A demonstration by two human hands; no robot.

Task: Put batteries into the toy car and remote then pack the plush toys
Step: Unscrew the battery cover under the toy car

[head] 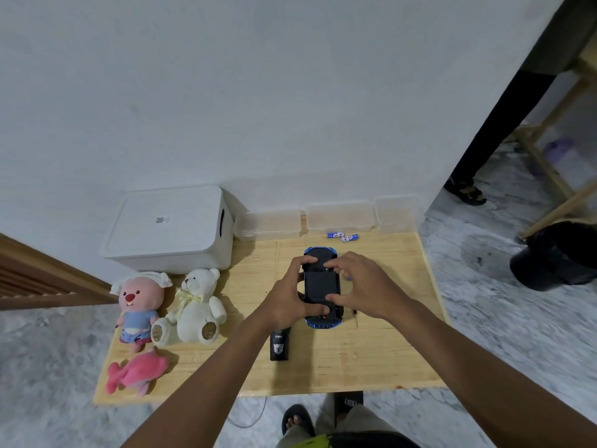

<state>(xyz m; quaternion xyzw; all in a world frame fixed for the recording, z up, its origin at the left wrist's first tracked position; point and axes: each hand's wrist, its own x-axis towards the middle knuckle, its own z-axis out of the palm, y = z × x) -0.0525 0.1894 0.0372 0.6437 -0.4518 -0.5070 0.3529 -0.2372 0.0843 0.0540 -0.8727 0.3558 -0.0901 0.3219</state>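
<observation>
With left hand (290, 295) and right hand (365, 286), gripped the toy car (321, 286) from either side, fingers curled over its dark underside and thumbs pressed near its closer end. Held it belly-up on the worktop (371, 350), lengthwise between the palms. Spotted the black remote (279, 345) just below the left wrist, a small screwdriver (356, 318) beside the car's near end, and two blue batteries (336, 235) beyond the car. Noted, well to the left, three plush toys (197, 305) lying before a white lidded box (168, 227).
</observation>
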